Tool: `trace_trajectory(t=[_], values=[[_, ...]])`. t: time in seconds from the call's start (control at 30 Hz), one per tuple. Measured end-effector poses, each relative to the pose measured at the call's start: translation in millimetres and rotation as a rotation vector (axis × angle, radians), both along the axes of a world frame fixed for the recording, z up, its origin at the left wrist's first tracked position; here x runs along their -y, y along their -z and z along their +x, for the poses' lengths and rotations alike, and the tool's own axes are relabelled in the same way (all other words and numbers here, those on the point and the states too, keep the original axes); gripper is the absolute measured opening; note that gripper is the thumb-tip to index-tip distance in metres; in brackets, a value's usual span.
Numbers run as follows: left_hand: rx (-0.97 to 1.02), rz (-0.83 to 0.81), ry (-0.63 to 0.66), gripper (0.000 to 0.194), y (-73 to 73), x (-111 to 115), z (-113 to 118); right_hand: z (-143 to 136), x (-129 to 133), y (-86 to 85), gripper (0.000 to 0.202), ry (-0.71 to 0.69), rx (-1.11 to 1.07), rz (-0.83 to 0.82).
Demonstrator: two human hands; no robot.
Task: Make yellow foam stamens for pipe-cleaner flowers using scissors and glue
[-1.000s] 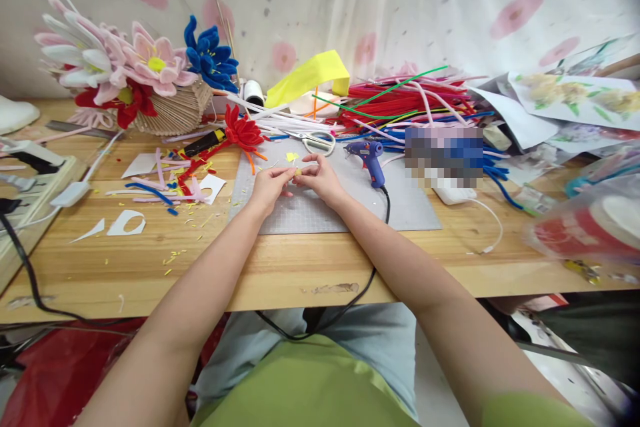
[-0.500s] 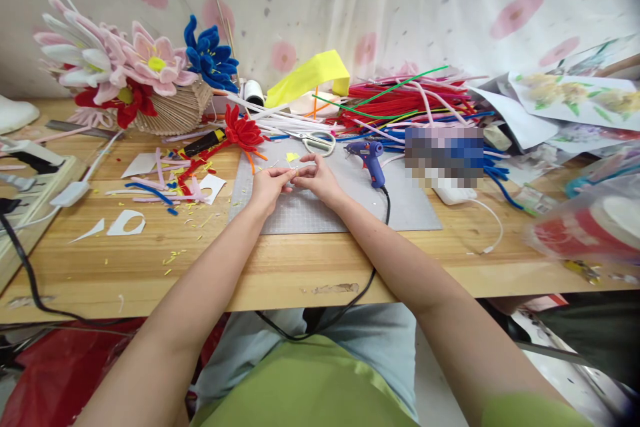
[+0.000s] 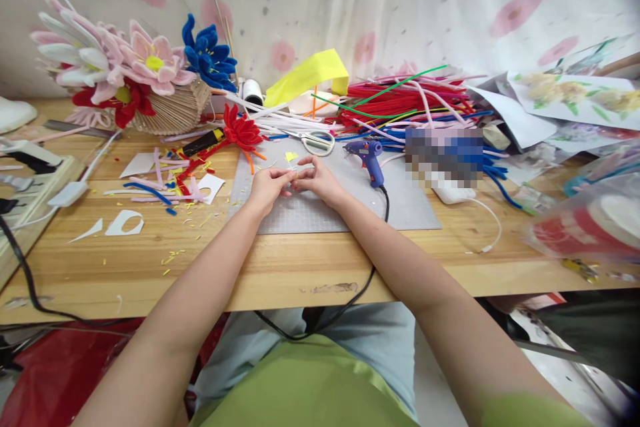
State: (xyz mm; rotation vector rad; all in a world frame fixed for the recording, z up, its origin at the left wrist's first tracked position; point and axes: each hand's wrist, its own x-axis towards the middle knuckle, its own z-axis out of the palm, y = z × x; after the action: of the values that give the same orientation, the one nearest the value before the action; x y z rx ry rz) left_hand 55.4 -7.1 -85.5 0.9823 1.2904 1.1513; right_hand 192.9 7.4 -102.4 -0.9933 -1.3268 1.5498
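A tiny piece (image 3: 297,176), mostly hidden, is pinched at the fingertips of the left hand (image 3: 269,189) and the right hand (image 3: 323,183), above the grey mat (image 3: 410,208); its shape cannot be told. Just beyond the fingers, a yellow scrap (image 3: 291,156) is seen on the mat, with scissors (image 3: 320,143) laid farther off. To the right, a blue glue gun (image 3: 370,160) is rested; to the far left, a red flower (image 3: 241,129) is placed. Coloured stems (image 3: 410,101) are heaped at the far right.
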Motion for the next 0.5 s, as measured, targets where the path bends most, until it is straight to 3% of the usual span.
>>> trace_trajectory(t=[0.23, 0.5], values=[[0.018, 0.004, -0.01, 0.034, 2.3, -1.5, 1.2, -3.3, -1.5, 3.0, 0.05, 0.059, 0.017, 0.051], [0.028, -0.011, 0.041, 0.036, -5.6, 1.7, -1.8, 1.7, -2.7, 2.7, 0.051, 0.065, 0.029, 0.035]])
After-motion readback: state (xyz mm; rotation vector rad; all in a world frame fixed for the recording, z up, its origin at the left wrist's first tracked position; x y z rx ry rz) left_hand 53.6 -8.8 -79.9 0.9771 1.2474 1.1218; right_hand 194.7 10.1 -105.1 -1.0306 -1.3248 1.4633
